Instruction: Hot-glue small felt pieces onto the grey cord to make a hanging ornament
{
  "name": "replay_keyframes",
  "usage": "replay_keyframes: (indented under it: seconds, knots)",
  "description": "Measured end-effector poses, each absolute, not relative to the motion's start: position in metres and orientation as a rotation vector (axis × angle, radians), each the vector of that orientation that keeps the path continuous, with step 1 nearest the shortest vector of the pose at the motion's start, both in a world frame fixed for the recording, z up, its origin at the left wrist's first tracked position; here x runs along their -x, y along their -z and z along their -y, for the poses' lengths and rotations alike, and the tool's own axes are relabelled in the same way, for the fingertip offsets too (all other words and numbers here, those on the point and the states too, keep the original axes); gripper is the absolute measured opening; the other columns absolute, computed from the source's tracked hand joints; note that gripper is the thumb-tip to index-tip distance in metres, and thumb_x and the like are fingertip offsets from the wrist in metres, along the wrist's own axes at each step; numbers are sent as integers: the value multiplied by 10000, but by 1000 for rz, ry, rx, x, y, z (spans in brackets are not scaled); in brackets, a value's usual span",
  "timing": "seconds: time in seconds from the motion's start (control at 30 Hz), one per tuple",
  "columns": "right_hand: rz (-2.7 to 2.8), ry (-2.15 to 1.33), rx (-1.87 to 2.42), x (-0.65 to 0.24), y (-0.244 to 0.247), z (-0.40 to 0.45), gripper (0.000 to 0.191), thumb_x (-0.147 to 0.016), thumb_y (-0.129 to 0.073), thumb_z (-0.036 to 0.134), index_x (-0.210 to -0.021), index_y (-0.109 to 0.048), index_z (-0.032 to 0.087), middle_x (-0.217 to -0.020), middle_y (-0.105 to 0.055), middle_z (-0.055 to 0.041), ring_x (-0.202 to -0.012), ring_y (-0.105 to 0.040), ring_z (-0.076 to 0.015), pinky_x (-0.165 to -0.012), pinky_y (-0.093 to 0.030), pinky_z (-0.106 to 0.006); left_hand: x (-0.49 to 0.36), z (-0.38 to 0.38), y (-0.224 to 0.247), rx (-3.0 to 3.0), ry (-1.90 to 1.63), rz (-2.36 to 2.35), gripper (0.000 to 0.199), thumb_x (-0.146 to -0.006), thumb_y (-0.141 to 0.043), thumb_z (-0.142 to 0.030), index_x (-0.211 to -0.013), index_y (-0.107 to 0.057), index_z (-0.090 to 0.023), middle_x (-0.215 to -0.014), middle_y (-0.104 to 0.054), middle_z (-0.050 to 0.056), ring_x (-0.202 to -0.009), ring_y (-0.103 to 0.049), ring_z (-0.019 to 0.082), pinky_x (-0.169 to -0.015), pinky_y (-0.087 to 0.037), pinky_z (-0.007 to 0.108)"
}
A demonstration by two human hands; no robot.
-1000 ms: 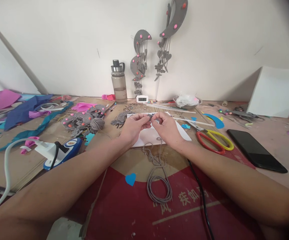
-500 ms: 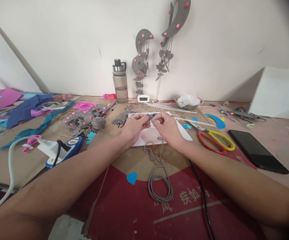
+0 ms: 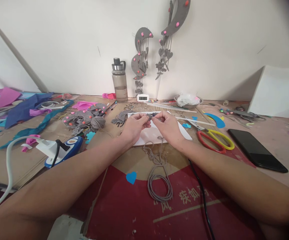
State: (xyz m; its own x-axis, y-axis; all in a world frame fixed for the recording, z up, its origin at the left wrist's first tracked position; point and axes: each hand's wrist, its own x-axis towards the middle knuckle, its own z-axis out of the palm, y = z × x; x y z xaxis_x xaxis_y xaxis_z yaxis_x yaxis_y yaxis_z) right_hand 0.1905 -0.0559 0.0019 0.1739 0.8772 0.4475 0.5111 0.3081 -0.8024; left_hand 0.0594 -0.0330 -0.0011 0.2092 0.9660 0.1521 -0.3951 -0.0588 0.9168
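Note:
Over the white sheet of paper (image 3: pixel 148 136), my left hand (image 3: pixel 134 128) and my right hand (image 3: pixel 168 129) meet at the fingertips. Between them is a small grey felt piece (image 3: pixel 149 116), pinched by thumb and fingers from both sides; its shape is mostly covered. Grey cord (image 3: pixel 160 188) lies in a loose coil below the hands, its upper strand running up onto the paper near my right hand. Left of the paper rests a bunch of grey felt shapes (image 3: pixel 120 117). A blue paper heart (image 3: pixel 131 177) lies on the red cardboard.
Scissors (image 3: pixel 215 141) with red and yellow handles and a phone (image 3: pixel 256 150) lie right. A bottle (image 3: pixel 119 81) stands by the wall, near hanging grey moon ornaments (image 3: pixel 144 35). A plugged-in charger (image 3: pixel 50 148) sits left; a black cable (image 3: pixel 201 191) passes under my right forearm.
My fingertips have shifted slightly around the grey felt piece, the right ones closing in on it. The whole view has moved a few pixels; the cord and other things lie as before.

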Motion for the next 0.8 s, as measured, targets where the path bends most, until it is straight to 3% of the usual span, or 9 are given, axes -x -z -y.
replay_keyframes:
  seconds: [0.3,0.4,0.6,0.8]
  knots:
    - [1483,-536,1298,-192,-2,55,199,-727,-570,321,-864,-646,198,-732,-590,6,-697,-492,-140,-661,-384,-277,-57,33,3,-1080,-1212,-641,114,-671,-682,-189,-669,-596,-113,-658,-575,13,-586,-535,81,-611,-454,247]
    - [1464,-592,1258,-194,-1,52,150,-709,-563,293,-772,-650,188,-785,-638,-9,-756,-529,-150,-726,-405,-291,-52,28,4,-1094,-1132,-588,139,-679,-709,-203,-695,-608,-110,-662,-589,18,-603,-564,91,-622,-470,251]
    - [1383,-637,1286,-198,-1,48,109,-670,-559,273,-684,-619,184,-713,-620,6,-677,-504,-135,-647,-386,-271,-37,15,3,-1182,-969,-527,271,-678,-741,-204,-918,-647,-118,-747,-657,55,-677,-635,135,-691,-516,301]
    - [1473,-567,1326,-197,-3,52,113,-685,-552,293,-673,-603,193,-704,-607,3,-666,-492,-137,-634,-384,-275,-41,21,-2,-1348,-1014,-683,162,-685,-723,-216,-774,-646,-105,-677,-638,55,-587,-595,115,-618,-510,286]
